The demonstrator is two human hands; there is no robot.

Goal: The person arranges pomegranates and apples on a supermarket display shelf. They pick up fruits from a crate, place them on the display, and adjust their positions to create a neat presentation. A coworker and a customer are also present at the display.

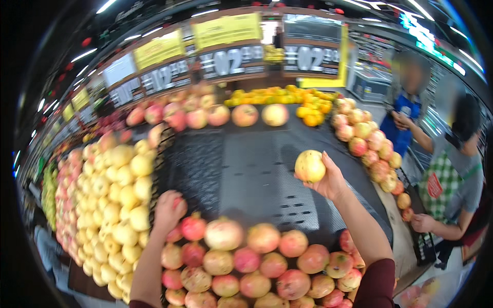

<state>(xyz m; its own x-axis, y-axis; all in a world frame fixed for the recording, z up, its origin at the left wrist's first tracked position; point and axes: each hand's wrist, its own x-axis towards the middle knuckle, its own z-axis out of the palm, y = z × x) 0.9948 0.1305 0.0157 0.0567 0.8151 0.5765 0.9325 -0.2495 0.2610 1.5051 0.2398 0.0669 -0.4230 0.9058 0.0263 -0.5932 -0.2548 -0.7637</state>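
Observation:
My right hand (330,180) holds a pale yellow pomegranate (310,166) up over the black display mat (254,154). At the mat's left edge my left hand (167,211) has its fingers around a reddish pomegranate (181,207), partly covered by the hand. Below both hands, rows of red and yellowish pomegranates (246,260) are packed along the near side of the stand. A bright red pomegranate (193,227) with its crown upward lies just right of my left hand.
Yellow pears or apples (115,192) are heaped on the left. Pomegranates (369,138) line the right edge, with orange citrus fruit (285,94) at the back. Price signs (233,59) stand behind. Two people in aprons are at the right; one's hand (423,223) is near the edge fruit.

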